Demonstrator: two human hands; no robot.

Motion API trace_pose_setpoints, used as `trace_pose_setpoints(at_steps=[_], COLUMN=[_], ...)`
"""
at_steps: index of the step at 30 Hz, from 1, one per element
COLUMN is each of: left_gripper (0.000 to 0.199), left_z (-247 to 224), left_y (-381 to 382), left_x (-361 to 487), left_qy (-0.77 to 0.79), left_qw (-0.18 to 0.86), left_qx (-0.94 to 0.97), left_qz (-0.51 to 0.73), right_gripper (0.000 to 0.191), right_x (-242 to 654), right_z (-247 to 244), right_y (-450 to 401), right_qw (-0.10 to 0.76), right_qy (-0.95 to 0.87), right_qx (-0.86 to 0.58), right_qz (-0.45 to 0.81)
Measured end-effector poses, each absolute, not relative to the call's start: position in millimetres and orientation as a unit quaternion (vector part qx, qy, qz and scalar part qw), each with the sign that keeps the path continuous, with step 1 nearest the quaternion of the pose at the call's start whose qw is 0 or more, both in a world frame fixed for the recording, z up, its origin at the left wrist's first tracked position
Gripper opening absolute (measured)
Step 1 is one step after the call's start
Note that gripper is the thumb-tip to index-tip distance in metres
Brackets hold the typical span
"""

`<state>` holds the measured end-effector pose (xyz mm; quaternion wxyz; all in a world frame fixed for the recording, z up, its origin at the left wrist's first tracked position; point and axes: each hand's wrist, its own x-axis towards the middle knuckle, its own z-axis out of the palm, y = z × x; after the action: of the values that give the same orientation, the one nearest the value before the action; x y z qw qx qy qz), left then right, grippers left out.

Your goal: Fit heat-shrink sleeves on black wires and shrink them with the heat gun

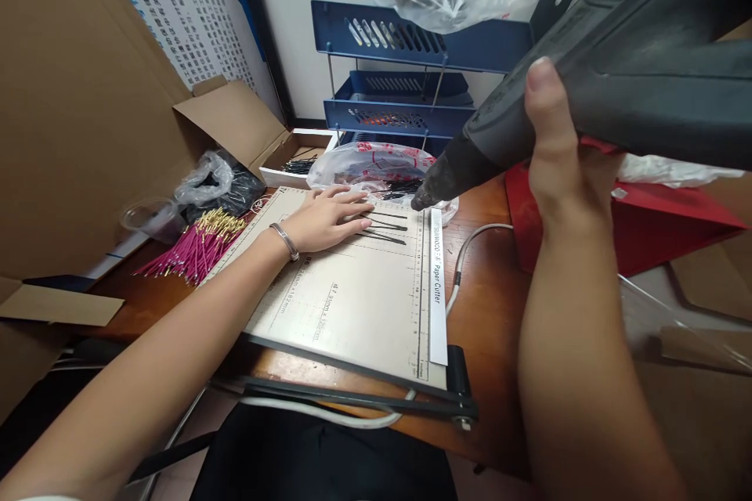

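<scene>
My left hand [323, 221], a silver bracelet at its wrist, lies flat on a cream paper cutter [364, 301]. Its spread fingers rest over the near ends of several thin black strands [388, 227], whose other ends stick out side by side to the right. My right hand [555, 149] is wrapped round a large dark heat gun [505, 121]; the thumb shows on the near side, and the other fingers are mostly hidden. The gun tilts down to the left, its nozzle [432, 186] just above the cutter's far right corner, close to the strand tips.
Magenta sticks with gold tips [197, 246] lie in a pile left of the cutter. Behind stand a plastic bag [367, 163], an open carton [273, 149] with black strands, and a blue rack [399, 113]. A red box [646, 211] and a white cable [461, 258] are at the right.
</scene>
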<state>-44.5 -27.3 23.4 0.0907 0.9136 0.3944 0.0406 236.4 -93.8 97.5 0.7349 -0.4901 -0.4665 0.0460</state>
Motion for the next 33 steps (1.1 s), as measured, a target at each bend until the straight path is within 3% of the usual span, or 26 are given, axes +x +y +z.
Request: trace_pose_setpoints(at_steps=[5,11,19,24,33], left_gripper=[0.059,0.09,0.079,0.074,0.074], left_z=[24,20,15,16,23], left_y=[-24,-20,-19,-19,-38], left_x=[-45,-47,-45,-46,-40], left_qy=[0.381,0.376,0.402,0.383,0.35], left_qw=[0.1,0.129,0.122,0.127,0.159], left_qx=[0.915,0.915,0.902,0.908,0.923], left_qz=[0.088,0.074,0.098,0.109,0.0], right_gripper=[0.063,0.05,0.062,0.059,0.066], right_x=[246,250,246,242,246], right_z=[93,95,95,93,94], right_y=[-87,-87,-91,-92,-89], right_qw=[0.728,0.72,0.729,0.718,0.728], right_qy=[-0.505,-0.545,-0.513,-0.506,-0.502], right_qx=[-0.462,-0.429,-0.453,-0.477,-0.465], right_qz=[0.026,0.007,0.039,0.024,0.042])
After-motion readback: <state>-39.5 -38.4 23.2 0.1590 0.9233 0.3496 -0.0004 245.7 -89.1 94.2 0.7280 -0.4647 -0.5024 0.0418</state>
